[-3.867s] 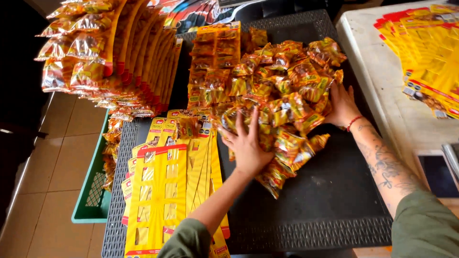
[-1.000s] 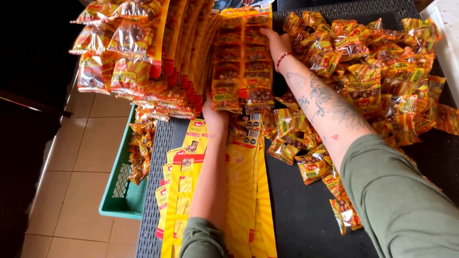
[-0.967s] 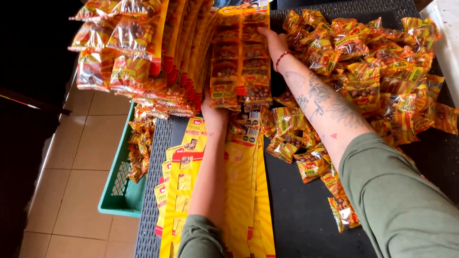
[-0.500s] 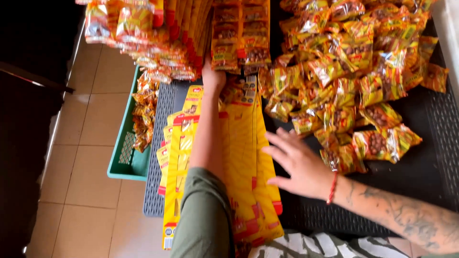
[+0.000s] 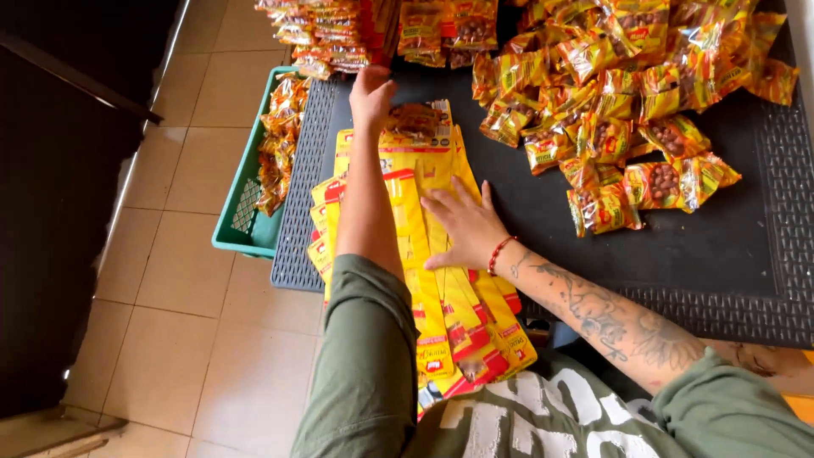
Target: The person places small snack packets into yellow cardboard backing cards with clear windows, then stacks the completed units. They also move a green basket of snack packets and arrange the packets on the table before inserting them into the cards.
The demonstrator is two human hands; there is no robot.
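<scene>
A fan of long yellow card strips (image 5: 407,212) lies on the black mat (image 5: 678,254) in front of me. My right hand (image 5: 465,224) rests flat on the strips, fingers spread, a red bracelet at the wrist. My left hand (image 5: 371,93) reaches far forward and touches the top end of the strips, just below a filled strip of snack packets (image 5: 432,30). Whether its fingers grip anything I cannot tell. A heap of loose orange-yellow snack packets (image 5: 627,102) covers the mat to the right of my hands.
Filled packet strips (image 5: 318,34) are stacked at the mat's far left. A green crate (image 5: 242,229) with more packets stands on the tiled floor (image 5: 178,322) left of the mat. A dark wall runs along the left.
My right hand has come back from the far packet strips and settled flat on the yellow card strips. My left hand stays stretched forward. My view has tipped down towards my body.
</scene>
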